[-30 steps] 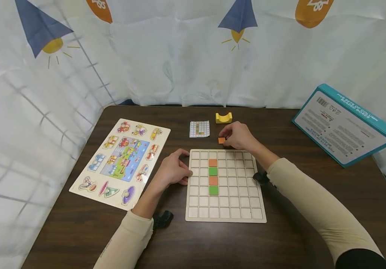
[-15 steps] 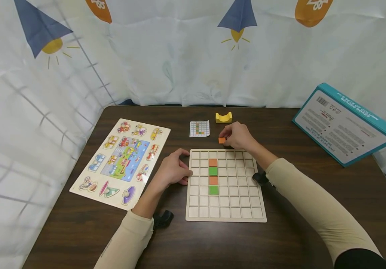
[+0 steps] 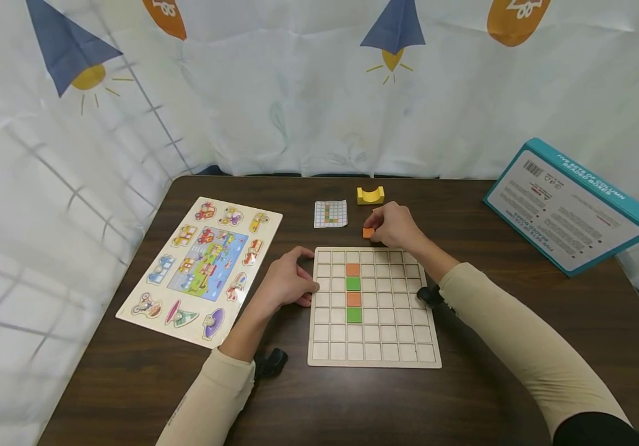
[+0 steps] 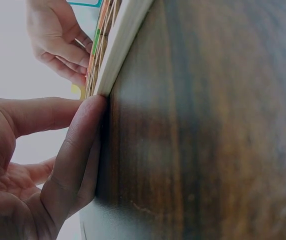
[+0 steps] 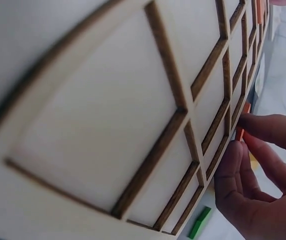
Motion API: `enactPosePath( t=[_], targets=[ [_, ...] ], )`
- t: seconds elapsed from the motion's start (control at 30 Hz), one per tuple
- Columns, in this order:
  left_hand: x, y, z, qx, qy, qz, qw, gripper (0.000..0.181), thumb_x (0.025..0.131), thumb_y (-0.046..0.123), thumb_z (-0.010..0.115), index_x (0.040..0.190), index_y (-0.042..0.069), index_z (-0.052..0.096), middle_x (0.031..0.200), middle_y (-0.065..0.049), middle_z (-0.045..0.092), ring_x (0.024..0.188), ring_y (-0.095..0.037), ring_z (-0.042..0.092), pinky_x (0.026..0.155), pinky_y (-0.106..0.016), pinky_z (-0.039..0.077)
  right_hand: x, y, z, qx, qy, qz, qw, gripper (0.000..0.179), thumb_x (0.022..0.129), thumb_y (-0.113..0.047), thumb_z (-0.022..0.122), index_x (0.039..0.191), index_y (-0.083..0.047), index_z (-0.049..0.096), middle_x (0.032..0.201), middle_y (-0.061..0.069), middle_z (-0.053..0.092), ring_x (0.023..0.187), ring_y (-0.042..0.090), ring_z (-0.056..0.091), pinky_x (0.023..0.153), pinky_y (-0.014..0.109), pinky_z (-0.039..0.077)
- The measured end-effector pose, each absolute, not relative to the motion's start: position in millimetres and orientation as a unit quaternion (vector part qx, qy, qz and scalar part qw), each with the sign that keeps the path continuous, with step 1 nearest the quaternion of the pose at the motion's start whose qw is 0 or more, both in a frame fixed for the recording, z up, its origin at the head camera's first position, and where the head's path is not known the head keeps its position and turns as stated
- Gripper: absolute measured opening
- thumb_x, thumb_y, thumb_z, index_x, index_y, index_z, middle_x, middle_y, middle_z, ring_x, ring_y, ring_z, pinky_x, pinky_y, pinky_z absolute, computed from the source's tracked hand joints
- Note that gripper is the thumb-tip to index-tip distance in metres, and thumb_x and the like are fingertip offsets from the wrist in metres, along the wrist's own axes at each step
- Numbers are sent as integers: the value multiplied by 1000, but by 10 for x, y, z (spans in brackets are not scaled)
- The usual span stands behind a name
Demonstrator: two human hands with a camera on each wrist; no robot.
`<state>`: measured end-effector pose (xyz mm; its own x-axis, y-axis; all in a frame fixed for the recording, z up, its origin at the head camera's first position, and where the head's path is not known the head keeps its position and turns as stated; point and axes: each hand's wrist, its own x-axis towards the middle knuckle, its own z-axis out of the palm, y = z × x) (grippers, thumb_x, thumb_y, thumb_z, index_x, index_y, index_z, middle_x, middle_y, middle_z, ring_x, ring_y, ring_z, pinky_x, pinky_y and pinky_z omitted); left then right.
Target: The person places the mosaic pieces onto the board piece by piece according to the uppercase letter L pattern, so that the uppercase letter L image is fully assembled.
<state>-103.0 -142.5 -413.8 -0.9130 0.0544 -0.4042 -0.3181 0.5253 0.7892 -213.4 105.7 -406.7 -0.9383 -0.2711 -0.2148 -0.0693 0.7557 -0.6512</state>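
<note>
A pale wooden grid board (image 3: 387, 334) lies flat on the table, with orange (image 3: 353, 299) and green (image 3: 354, 315) square tiles alternating in one column. My left hand (image 3: 288, 280) rests at the board's left edge; in the left wrist view its fingertips touch the pale side (image 4: 125, 42). Just beyond the far edge, my right hand (image 3: 394, 225) pinches a small orange tile (image 3: 368, 233) between thumb and finger. That orange tile (image 5: 240, 131) shows between the fingertips in the right wrist view, standing on edge, partly hidden by them.
A printed pattern card (image 3: 330, 214) and a yellow block with a scooped top (image 3: 370, 196) lie beyond the board. To the left is a picture puzzle board (image 3: 208, 263); a teal box (image 3: 570, 210) stands at right. A green tile (image 5: 199, 222) lies near my right hand.
My right hand and the orange tile have shifted very slightly to the right. The left hand stays at the board's edge.
</note>
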Motion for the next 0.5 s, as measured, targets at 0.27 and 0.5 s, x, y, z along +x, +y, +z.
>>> enactPosePath(
  t=[0.27,0.5],
  targets=[
    [-1027,-1431,-4131,-77,851,482,193,67,84,-2,80,143,12,52,92,-15,69,57,-20,71,52,-35,65,-2120,1075,-4033,-91,924,-339,152,23,88,-3,78,111,-5,79,147,13,62,117,32,62,96,44,58],
    [-1029,-1431,-4135,-77,852,481,194,67,84,-1,80,144,12,52,92,-15,68,57,-20,71,52,-35,65,-2095,1115,-4024,-84,920,-352,151,21,89,-2,78,109,-5,80,129,15,71,111,31,64,95,45,59]
  ],
)
